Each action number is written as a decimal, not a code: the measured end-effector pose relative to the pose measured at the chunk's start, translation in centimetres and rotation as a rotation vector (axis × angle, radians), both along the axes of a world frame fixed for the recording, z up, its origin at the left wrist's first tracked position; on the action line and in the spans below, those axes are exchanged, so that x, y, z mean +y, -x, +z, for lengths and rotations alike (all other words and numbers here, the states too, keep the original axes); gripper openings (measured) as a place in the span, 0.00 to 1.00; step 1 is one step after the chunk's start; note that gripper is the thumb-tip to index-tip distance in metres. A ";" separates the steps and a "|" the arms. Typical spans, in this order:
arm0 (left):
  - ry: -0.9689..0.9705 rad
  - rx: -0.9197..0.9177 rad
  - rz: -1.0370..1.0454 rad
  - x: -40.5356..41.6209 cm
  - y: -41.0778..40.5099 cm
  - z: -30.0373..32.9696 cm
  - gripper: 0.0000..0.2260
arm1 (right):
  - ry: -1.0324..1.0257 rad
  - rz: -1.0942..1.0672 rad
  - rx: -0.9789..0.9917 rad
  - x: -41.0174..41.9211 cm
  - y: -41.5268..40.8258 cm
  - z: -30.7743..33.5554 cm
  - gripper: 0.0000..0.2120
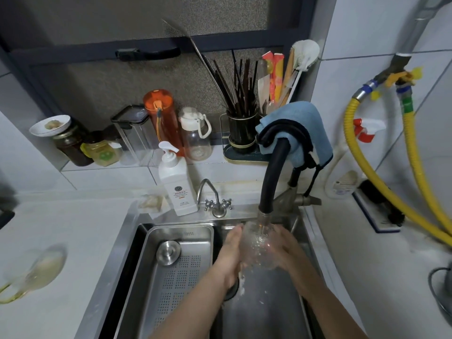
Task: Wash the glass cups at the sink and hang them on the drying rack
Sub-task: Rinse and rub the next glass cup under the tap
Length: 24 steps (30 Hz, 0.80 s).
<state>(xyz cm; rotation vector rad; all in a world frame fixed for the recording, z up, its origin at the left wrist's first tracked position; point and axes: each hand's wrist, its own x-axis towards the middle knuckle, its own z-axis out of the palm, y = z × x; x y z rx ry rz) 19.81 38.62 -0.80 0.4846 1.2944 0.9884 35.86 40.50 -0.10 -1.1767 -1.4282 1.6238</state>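
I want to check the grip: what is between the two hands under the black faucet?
In the head view, the glass cup is between the left hand and right hand, under the running water.

White pump bottle (176,182) label (small print) unreadable; nothing else legible

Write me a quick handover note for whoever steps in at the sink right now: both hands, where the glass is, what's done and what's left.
Left hand: grips the glass cup from its left side.
Right hand: grips the same cup from the right.
The cup is held under the black faucet, water running over it, above the sink basin.
Done: rinsing is under way.
Left: finish washing, then hang the cup on the drying rack, which is not in view. Another glass vessel sits on the counter to the left, blurred.
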 end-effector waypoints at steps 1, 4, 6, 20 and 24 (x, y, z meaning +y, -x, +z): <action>-0.045 0.034 -0.071 -0.6 -0.2 0.2 0.21 | 0.035 -0.055 0.029 -0.5 -0.2 -0.2 0.14; -0.108 0.060 -0.235 -2.6 0.8 -0.2 0.34 | 0.041 -0.102 0.027 -1.8 -0.2 -1.5 0.18; -0.172 0.072 -0.238 -3.3 2.2 -0.9 0.39 | 0.008 0.006 -0.013 -2.2 0.4 -1.2 0.30; -0.167 0.021 -0.107 -1.8 2.7 -1.3 0.33 | 0.022 0.030 -0.013 -1.3 1.2 0.4 0.26; -0.124 0.100 -0.186 -1.1 1.0 -0.9 0.22 | 0.026 -0.029 0.023 -0.8 0.5 -0.2 0.17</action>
